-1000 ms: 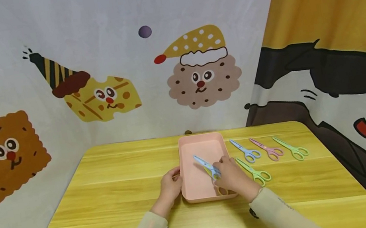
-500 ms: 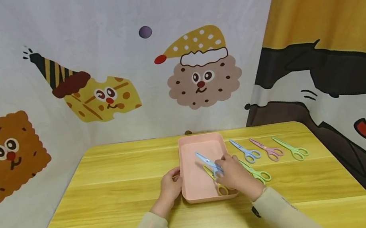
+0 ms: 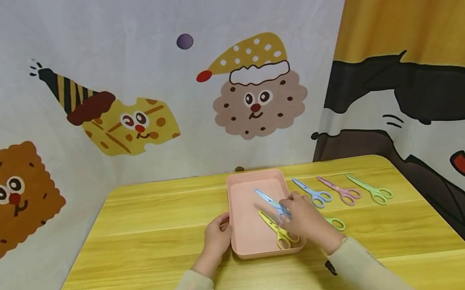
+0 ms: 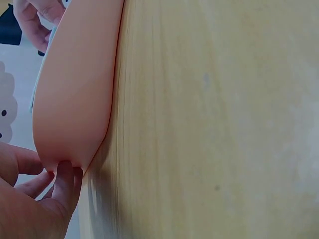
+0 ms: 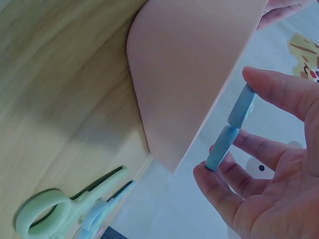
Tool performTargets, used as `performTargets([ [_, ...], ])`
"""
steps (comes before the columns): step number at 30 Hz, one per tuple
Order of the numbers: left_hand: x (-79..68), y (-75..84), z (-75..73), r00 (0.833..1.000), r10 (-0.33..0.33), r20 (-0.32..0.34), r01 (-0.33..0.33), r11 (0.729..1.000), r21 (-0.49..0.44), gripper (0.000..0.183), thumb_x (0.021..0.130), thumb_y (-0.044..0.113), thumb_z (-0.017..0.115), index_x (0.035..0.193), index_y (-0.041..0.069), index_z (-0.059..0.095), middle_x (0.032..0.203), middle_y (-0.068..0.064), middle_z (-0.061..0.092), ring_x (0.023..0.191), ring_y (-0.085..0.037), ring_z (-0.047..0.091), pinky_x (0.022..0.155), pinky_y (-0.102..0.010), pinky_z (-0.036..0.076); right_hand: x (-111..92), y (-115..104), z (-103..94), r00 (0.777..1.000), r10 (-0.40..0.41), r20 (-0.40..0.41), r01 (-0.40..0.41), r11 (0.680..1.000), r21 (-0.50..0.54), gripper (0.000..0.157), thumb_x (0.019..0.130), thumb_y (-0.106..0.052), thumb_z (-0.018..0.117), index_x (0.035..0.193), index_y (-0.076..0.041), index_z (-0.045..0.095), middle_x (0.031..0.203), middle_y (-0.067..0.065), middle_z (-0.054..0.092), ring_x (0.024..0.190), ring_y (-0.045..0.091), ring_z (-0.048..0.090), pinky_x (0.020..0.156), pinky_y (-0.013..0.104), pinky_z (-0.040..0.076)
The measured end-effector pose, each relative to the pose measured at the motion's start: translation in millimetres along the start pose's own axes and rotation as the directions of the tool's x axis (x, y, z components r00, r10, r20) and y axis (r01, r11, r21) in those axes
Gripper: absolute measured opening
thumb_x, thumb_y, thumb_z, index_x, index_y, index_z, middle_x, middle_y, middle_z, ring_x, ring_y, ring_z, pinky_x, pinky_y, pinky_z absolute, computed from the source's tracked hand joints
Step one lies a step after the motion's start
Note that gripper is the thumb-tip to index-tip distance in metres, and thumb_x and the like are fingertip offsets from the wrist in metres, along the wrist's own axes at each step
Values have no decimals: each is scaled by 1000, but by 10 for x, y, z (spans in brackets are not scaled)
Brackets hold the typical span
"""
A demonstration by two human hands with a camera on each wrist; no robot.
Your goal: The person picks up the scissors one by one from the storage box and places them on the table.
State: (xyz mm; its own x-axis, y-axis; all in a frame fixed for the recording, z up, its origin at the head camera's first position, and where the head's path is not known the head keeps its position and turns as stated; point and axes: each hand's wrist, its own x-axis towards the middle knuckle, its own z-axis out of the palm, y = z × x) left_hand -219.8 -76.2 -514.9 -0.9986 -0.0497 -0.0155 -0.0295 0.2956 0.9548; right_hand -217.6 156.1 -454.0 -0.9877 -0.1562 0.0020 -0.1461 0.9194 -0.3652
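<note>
My right hand [image 3: 306,220] pinches blue scissors [image 3: 269,201] by the handles, over the right side of a pink tray [image 3: 245,250]. In the right wrist view, the blue handles [image 5: 230,127] sit between thumb and fingertips, above the tray's rim. Yellow scissors [image 3: 278,229] lie inside the tray, blades pointing away. At the tray's left side, my left hand [image 3: 217,237] holds the wall, with fingertips [image 4: 64,174] against its outer face in the left wrist view.
Right of the tray lie other blue scissors [image 3: 313,192], pink scissors [image 3: 340,190] and green scissors [image 3: 371,188] in a row. Another green pair [image 3: 337,223] is partly hidden by my right hand. The wooden table [image 3: 139,248] backs onto a printed cloth [image 3: 129,23].
The blue scissors and my right hand have shifted right and slightly away across the tray, exposing more of the yellow scissors. My left hand stays in place.
</note>
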Motion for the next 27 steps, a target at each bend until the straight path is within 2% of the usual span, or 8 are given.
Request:
performTargets([
  [3, -15, 10, 2, 1000, 16, -6, -16, 1000, 5, 34, 88, -2, 54, 122, -8, 58, 114, -22, 63, 100, -28, 64, 80, -31, 57, -5, 42, -16, 1000, -9, -6, 10, 1000, 7, 62, 73, -28, 79, 128, -6, 58, 121, 16, 52, 102, 30, 47, 80, 44, 49],
  [10, 16, -18, 18, 999, -33, 6, 33, 999, -7, 35, 90, -1, 54, 125, -6, 57, 118, -22, 61, 106, -31, 62, 87, -36, 55, -21, 132, -58, 1000, -8, -28, 8, 1000, 15, 61, 72, -24, 77, 127, -5, 59, 116, 16, 54, 98, 30, 47, 79, 44, 49],
  [17, 3, 16, 15, 999, -49, 3, 49, 999, -4, 35, 90, 1, 54, 125, -4, 58, 119, -21, 62, 106, -30, 62, 86, -34, 56, -20, 232, -100, 999, -6, -37, 6, 1000, 13, 54, 78, -23, 70, 128, -5, 58, 121, 18, 53, 102, 34, 47, 81, 47, 48],
  [22, -3, 31, 13, 999, -37, 6, 37, 999, -3, 35, 90, 0, 54, 124, -5, 57, 118, -22, 61, 105, -31, 62, 85, -35, 56, -22, 298, -119, 998, -23, -56, 24, 1000, 12, 53, 77, -23, 72, 125, -4, 60, 118, 18, 55, 99, 34, 48, 77, 45, 48],
  [27, 2, 18, 14, 999, -44, 3, 44, 999, 4, 34, 90, 0, 54, 124, -5, 58, 118, -22, 61, 105, -30, 62, 84, -34, 56, -28, 325, -144, 999, -7, -44, 7, 1000, 5, 57, 73, -24, 75, 125, -4, 60, 120, 19, 54, 98, 33, 47, 75, 43, 48],
])
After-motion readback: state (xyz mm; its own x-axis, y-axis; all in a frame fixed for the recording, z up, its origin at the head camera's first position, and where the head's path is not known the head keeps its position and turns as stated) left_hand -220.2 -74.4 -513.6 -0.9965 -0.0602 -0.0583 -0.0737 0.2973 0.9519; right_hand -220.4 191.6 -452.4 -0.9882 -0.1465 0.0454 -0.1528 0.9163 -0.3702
